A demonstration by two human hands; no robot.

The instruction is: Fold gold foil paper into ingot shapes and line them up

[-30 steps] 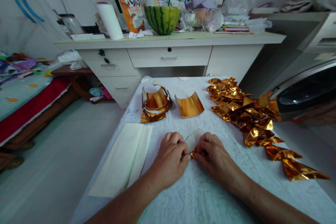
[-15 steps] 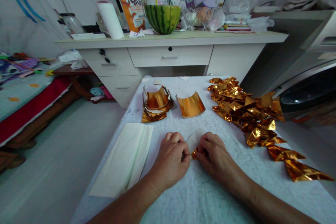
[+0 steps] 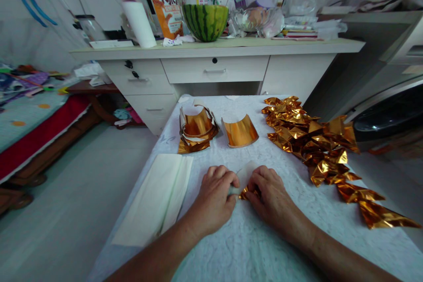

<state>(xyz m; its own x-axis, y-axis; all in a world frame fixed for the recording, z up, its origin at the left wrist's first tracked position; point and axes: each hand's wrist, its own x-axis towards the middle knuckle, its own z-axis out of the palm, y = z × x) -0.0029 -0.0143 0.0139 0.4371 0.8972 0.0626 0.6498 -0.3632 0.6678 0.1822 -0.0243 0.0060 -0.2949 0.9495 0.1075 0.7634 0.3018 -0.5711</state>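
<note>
My right hand point(image 3: 272, 191) pinches a small gold foil piece point(image 3: 243, 193) and the white paper point(image 3: 246, 172) behind it. Just left of the foil, my left hand point(image 3: 216, 198) has its thumb and index finger apart, with nothing visible between them. Beyond my hands lie a curved gold sheet point(image 3: 241, 132) and a loose coil of gold sheets point(image 3: 198, 128). A stack of white paper point(image 3: 155, 200) rests on the left. Along the right side runs a heap of folded gold foil pieces point(image 3: 306, 139).
The cloth-covered table point(image 3: 264, 246) reaches a white desk point(image 3: 218, 52) holding a watermelon half point(image 3: 205, 22), a paper roll point(image 3: 139, 24) and an orange bag point(image 3: 167, 2). A washing machine point(image 3: 390, 101) stands at the right, a bed point(image 3: 36, 128) at the left.
My left thumb and index finger have parted and let go of the foil's left end. My right hand has barely moved and keeps its pinch.
</note>
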